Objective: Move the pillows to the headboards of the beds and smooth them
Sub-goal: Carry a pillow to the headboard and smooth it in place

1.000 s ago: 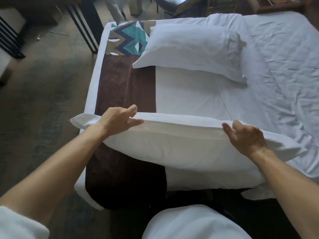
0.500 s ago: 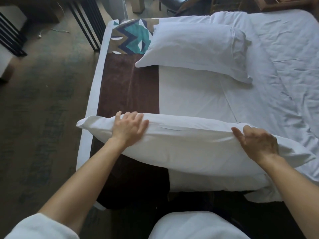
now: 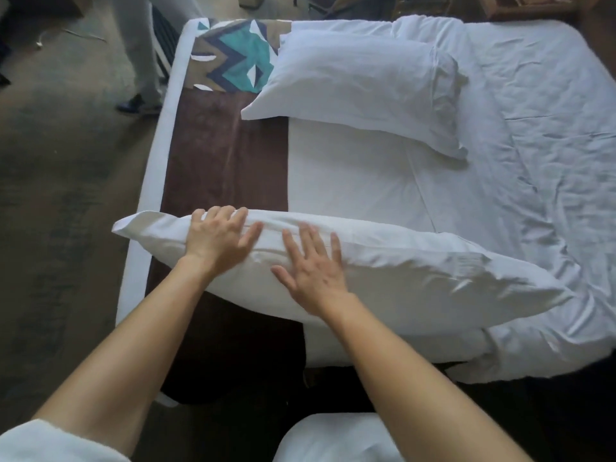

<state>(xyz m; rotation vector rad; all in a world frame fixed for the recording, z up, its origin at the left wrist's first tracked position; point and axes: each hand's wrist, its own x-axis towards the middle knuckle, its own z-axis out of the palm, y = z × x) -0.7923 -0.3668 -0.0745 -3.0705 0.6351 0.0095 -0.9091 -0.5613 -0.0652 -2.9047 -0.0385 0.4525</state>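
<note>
Near pillow (image 3: 383, 271) lies across the bed (image 3: 350, 168) at its near edge. Left hand (image 3: 218, 240) and right hand (image 3: 313, 265) rest flat on it, each grip spread apart, clamping nothing. Second pillow (image 3: 360, 88) lies toward the far edge.

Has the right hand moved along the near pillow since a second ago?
Yes. The right hand has slid left along the near pillow, from near its right end to just beside the left hand.
</note>
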